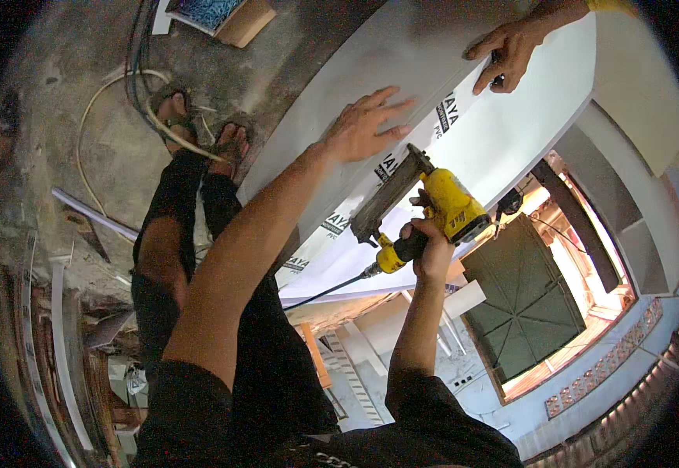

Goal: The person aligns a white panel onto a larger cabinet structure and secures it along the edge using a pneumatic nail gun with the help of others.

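Note:
My right hand [431, 243] is wrapped round the grip of a yellow and black air nail gun [450, 204]. The gun's long dark nose and magazine lie over a large white PVC board [526, 132] with dark print on it. From the grip's end a thin dark air hose [325, 292] runs down to the left. My left hand [364, 126] is at the board's surface just left of the gun's nose, fingers spread and holding nothing. Whether its palm presses on the board I cannot tell.
A co-worker's hand [515, 48] is at the board's far side, by a small dark object. A box of blue pieces [238, 19] stands on the concrete floor [66, 101]. A pale hose [82, 160] loops near my feet. Long strips [62, 351] lie at the left.

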`<action>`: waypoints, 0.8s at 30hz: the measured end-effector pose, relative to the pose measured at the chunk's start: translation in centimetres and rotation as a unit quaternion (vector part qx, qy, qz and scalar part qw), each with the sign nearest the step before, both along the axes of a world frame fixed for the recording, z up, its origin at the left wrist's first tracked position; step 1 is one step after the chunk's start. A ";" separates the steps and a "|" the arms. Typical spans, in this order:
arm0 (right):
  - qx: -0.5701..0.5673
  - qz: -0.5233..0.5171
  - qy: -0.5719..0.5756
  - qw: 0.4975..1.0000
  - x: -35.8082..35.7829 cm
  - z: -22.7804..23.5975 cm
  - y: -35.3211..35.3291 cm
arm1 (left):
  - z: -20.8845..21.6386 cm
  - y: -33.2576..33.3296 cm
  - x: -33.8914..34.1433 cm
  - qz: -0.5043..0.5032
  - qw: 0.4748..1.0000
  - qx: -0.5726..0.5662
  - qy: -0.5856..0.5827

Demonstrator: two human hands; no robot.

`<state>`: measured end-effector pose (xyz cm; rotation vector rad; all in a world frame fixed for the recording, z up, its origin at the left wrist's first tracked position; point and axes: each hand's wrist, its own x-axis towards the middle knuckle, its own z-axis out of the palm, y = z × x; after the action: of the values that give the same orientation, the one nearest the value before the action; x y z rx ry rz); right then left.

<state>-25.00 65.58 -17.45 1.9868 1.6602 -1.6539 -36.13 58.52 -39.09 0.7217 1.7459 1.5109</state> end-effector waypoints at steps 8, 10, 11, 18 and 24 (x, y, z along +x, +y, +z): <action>0.016 0.011 0.010 1.000 -0.4 -0.4 -0.9 | 1.2 -0.3 -0.9 -0.031 0.997 -0.050 0.048; 0.020 0.015 0.004 1.000 -0.2 -0.4 -1.0 | 1.5 -0.3 -1.1 -0.074 0.995 -0.063 0.038; 0.021 0.018 -0.001 1.000 -0.2 -0.5 -1.0 | 1.7 -0.3 -1.2 -0.072 0.995 -0.059 0.039; 0.027 0.029 0.008 0.999 -0.3 -0.6 -1.0 | 1.9 -0.4 -2.8 -0.077 0.993 -0.057 0.062; 0.034 0.024 -0.031 0.999 -0.7 -0.2 -1.2 | 1.5 0.0 -2.0 -0.039 0.997 -0.041 0.050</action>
<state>-25.74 64.36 -17.66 1.9898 1.7516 -1.5242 -38.16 58.49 -37.60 0.8252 1.8211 1.3631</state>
